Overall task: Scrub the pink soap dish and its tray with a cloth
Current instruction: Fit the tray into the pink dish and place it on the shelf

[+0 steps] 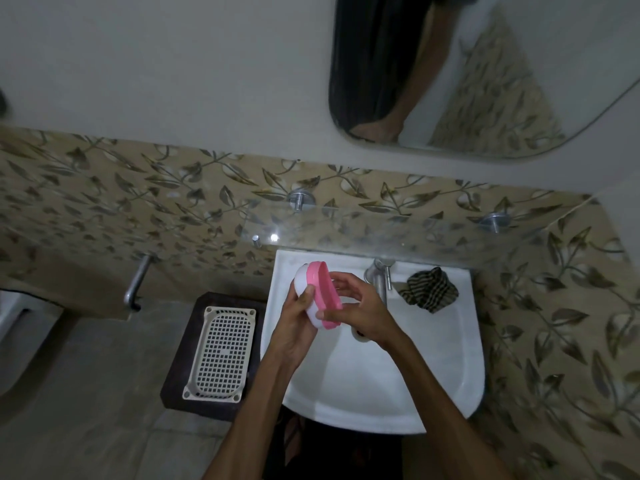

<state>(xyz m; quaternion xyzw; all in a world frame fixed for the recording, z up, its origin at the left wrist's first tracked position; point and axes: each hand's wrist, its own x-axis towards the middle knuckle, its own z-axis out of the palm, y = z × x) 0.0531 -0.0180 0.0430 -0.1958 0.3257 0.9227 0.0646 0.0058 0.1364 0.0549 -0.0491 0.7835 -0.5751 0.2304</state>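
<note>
Over the white sink (pixel 450 375) both my hands hold the pink soap dish (pixel 327 289), tilted on edge, with its white tray part (pixel 302 282) on the left side. My left hand (pixel 298 327) grips the white underside from below. My right hand (pixel 360 306) holds the pink rim, fingers curled over its right side. A dark checked cloth (pixel 429 289) lies crumpled on the sink's back right ledge, apart from both hands.
A chrome tap (pixel 379 275) stands at the sink's back, between the dish and the cloth. A cream perforated basket (pixel 221 355) rests on a dark stool left of the sink. A glass shelf (pixel 381 233) and a mirror (pixel 485 81) hang above.
</note>
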